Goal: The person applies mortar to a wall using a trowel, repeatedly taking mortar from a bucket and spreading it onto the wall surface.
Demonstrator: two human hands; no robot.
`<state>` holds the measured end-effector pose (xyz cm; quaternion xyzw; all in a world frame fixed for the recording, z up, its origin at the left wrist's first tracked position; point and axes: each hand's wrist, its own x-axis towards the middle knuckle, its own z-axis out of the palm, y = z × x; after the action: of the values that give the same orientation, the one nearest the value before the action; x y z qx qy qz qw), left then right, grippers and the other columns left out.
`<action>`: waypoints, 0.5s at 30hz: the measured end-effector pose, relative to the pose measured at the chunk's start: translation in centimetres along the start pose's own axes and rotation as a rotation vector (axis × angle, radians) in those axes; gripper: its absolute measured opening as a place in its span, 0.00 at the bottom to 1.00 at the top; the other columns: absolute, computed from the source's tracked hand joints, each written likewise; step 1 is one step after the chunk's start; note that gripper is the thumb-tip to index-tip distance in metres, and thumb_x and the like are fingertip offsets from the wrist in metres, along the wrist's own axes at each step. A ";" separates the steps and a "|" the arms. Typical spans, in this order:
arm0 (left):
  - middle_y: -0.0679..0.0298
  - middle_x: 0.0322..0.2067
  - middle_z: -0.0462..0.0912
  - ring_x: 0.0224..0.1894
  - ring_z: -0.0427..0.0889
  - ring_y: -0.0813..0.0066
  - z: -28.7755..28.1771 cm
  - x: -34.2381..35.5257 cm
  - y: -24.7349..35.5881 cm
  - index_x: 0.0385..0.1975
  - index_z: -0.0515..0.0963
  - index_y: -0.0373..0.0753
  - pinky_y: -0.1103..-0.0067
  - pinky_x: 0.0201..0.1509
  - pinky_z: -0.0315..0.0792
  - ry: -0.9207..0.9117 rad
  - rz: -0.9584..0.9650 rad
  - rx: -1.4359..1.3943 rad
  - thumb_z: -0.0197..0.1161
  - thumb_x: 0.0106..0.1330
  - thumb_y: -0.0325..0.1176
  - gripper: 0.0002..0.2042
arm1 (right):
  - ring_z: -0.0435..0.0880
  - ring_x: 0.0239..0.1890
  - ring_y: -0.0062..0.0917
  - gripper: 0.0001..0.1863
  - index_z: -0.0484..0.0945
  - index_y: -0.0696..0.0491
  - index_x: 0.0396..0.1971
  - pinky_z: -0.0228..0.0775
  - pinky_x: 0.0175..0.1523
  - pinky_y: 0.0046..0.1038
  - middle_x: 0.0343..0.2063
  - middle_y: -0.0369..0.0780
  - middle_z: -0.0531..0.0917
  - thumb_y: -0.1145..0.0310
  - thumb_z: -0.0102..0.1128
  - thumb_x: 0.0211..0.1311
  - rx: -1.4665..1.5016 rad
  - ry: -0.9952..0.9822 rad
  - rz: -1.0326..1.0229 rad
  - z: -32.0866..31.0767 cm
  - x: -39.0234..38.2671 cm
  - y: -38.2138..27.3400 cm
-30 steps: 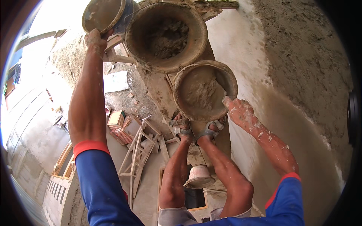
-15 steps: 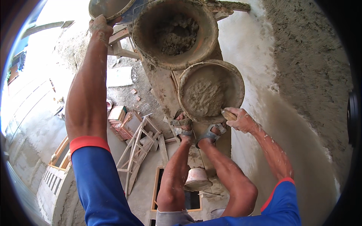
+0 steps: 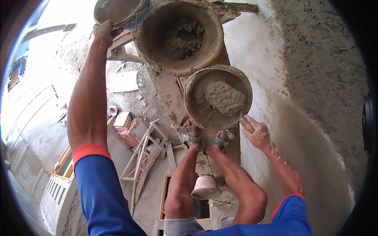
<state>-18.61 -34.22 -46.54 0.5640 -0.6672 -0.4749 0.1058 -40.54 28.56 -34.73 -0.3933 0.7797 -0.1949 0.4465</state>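
My left hand grips the rim of a blue, mortar-smeared bucket at top left. My right hand is closed round the wooden handle of a trowel at the lower right rim of a round tub of wet mortar; the blade is mostly hidden in the mix. Above that tub, a larger round tub holds a darker, lumpy mix.
My sandalled feet stand on narrow planks high above the ground, beside a plastered wall on the right. A pink pail sits between my legs. Below are a wooden trestle, stacked tiles and a window frame.
My right hand and trowel have moved down and rightward, and the mortar in the near tub is heaped differently. My left hand stays at the blue bucket's rim as the view shifts slightly.
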 end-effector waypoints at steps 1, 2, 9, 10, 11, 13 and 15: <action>0.50 0.42 0.82 0.43 0.84 0.65 -2.2 0.8 -0.7 0.42 0.78 0.31 0.81 0.51 0.83 0.010 0.070 0.140 0.64 0.60 0.18 0.10 | 0.85 0.34 0.45 0.30 0.74 0.56 0.57 0.78 0.42 0.39 0.34 0.51 0.84 0.71 0.66 0.50 -0.101 0.045 -0.050 0.2 -0.1 -1.0; 0.50 0.42 0.82 0.43 0.84 0.64 -0.3 0.4 -0.3 0.42 0.77 0.30 0.80 0.48 0.83 0.017 -0.015 0.024 0.62 0.61 0.19 0.10 | 0.82 0.31 0.44 0.31 0.75 0.51 0.58 0.77 0.40 0.42 0.28 0.48 0.80 0.73 0.67 0.50 -0.308 0.005 0.024 -0.4 -1.0 -1.3; 0.46 0.44 0.80 0.38 0.85 0.59 2.7 -3.9 6.2 0.46 0.72 0.24 0.75 0.33 0.87 0.138 -0.317 -0.300 0.54 0.61 0.25 0.15 | 0.80 0.32 0.41 0.28 0.75 0.47 0.58 0.75 0.36 0.40 0.28 0.44 0.75 0.74 0.65 0.53 -0.664 0.040 -0.035 -5.4 -1.1 -6.4; 0.50 0.44 0.77 0.39 0.85 0.61 2.9 -4.0 6.5 0.43 0.73 0.28 0.77 0.39 0.87 0.143 -0.341 -0.298 0.55 0.67 0.27 0.10 | 0.80 0.32 0.40 0.27 0.75 0.48 0.58 0.75 0.36 0.40 0.28 0.44 0.75 0.74 0.62 0.56 -0.703 0.052 -0.012 -6.1 0.5 -6.9; 0.50 0.44 0.77 0.39 0.85 0.61 2.8 -3.8 6.6 0.43 0.73 0.28 0.77 0.39 0.87 0.141 -0.339 -0.298 0.55 0.67 0.27 0.10 | 0.80 0.33 0.39 0.25 0.75 0.48 0.58 0.76 0.37 0.40 0.28 0.44 0.76 0.74 0.59 0.58 -0.739 0.068 0.006 -6.6 2.1 -6.9; 0.51 0.42 0.77 0.39 0.84 0.62 2.3 -3.8 6.1 0.43 0.73 0.27 0.77 0.38 0.86 0.090 -0.331 -0.329 0.53 0.68 0.28 0.10 | 0.81 0.33 0.38 0.24 0.74 0.49 0.58 0.76 0.37 0.39 0.28 0.43 0.76 0.73 0.57 0.60 -0.798 0.050 -0.018 -7.1 4.0 -6.4; 0.52 0.41 0.77 0.39 0.84 0.62 2.6 -3.9 6.0 0.43 0.73 0.28 0.77 0.37 0.86 0.103 -0.329 -0.301 0.53 0.69 0.29 0.10 | 0.81 0.34 0.37 0.23 0.73 0.49 0.58 0.76 0.38 0.38 0.29 0.43 0.76 0.72 0.55 0.62 -0.862 0.024 -0.040 -7.4 4.4 -6.8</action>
<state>-22.98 -30.13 -41.83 0.6665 -0.4816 -0.5506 0.1438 -45.09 20.61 -28.78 -0.5565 0.7873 0.1356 0.2282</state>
